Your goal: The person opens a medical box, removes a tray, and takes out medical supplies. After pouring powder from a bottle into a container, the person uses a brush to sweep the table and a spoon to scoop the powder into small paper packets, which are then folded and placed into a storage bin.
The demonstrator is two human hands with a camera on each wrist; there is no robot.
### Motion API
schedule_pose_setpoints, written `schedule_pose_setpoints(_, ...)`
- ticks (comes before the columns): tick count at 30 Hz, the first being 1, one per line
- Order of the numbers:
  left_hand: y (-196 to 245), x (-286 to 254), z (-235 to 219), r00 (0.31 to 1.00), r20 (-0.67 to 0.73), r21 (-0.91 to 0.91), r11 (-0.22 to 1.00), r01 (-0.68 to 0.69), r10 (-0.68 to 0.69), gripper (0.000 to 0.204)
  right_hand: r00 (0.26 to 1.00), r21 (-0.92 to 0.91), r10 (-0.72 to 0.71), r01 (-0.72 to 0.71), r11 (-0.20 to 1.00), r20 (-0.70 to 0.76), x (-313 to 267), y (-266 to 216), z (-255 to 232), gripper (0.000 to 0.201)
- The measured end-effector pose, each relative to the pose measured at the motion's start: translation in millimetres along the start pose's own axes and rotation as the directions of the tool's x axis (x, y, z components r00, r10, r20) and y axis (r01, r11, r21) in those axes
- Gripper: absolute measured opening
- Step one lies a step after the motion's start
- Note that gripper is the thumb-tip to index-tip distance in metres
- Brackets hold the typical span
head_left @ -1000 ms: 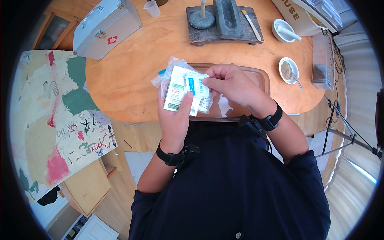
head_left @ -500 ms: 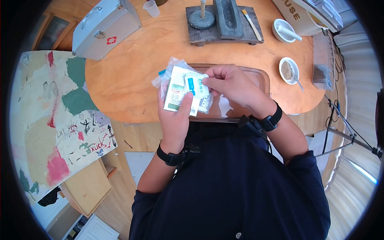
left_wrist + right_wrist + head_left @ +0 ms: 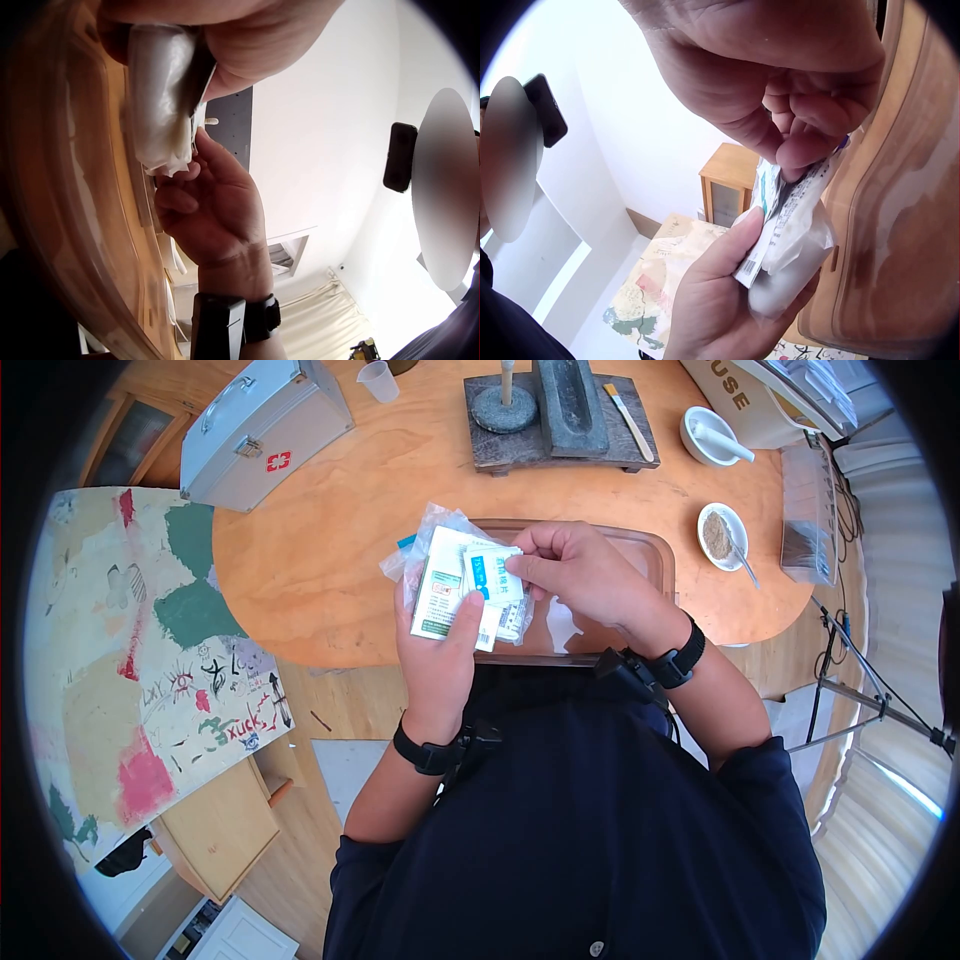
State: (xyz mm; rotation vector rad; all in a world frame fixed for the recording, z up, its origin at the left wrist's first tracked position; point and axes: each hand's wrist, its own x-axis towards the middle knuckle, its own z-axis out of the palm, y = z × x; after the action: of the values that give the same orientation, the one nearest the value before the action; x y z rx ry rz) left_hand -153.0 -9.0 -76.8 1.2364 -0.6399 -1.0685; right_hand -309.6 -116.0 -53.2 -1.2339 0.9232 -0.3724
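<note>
Hands (image 3: 436, 670) curled — both pinching small white-and-blue packets (image 3: 492, 575).

Between the left hand (image 3: 437, 660) and the right hand (image 3: 590, 570), smooth, printed paper-like surfaces are shown by the sachet (image 3: 492, 576) and the flat packet (image 3: 436, 582), backed by a crinkled, glossy, clear plastic bag (image 3: 443, 518). Beneath the hands, a glossy, smooth finish is seen on the brown tray (image 3: 655, 570), set on a smooth wooden tabletop (image 3: 330, 540). Beyond them, rough, matt, stone-like surfaces are shown by the grey trough (image 3: 572, 415); beyond the left hand, smooth, metal-like panels are seen on the case (image 3: 262, 445).
</note>
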Motion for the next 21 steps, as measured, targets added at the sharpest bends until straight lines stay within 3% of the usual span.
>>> schedule_pose_setpoints(21, -5, -1, 1, 0.999, -0.013, 0.045, 0.999, -0.030, 0.030, 0.058, 0.993, 0.059, -0.081, 0.087, 0.994, -0.087, 5, 13, 10, 0.013)
